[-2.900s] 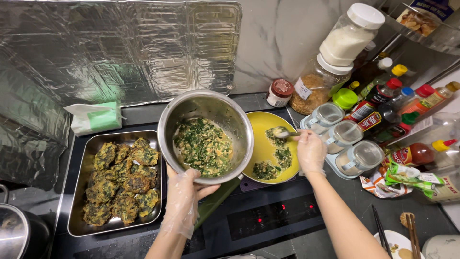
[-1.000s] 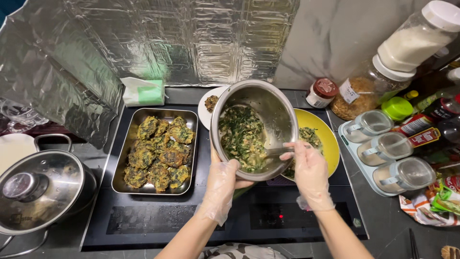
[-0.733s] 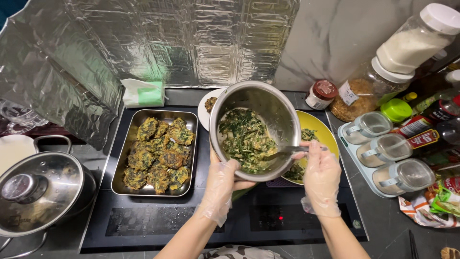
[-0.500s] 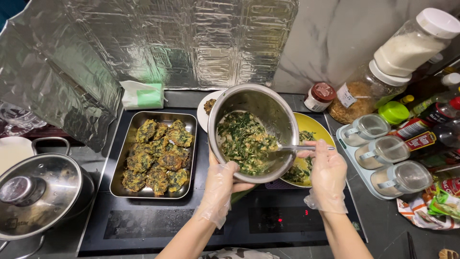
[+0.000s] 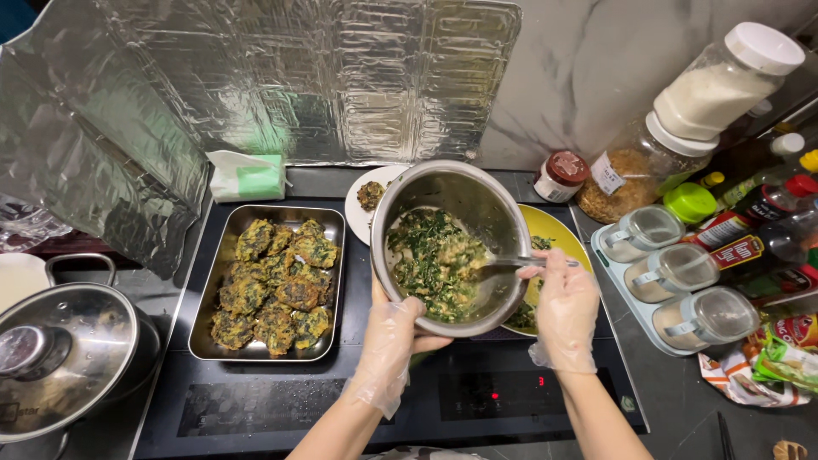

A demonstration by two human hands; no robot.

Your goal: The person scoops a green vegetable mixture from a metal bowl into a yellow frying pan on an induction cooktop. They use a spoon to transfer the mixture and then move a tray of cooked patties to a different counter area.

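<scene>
My left hand, in a clear plastic glove, grips the near rim of a steel mixing bowl and tilts it toward me above the cooktop. Inside lies a chopped green herb and batter mixture. My right hand, also gloved, holds a metal spoon whose tip digs into the mixture. Under the bowl's right side sits a yellow pan with several green fritters. A steel tray of browned green fritters rests to the left.
A black induction cooktop lies beneath. A lidded pot stands at the left, foil splash guard behind, a tissue pack, a small white plate. Jars, sauce bottles and lidded spice containers crowd the right.
The bowl was lifted off the cooktop and tilted toward me. My right hand left the yellow pan, brought the spoon into the bowl and now scrapes the mixture.
</scene>
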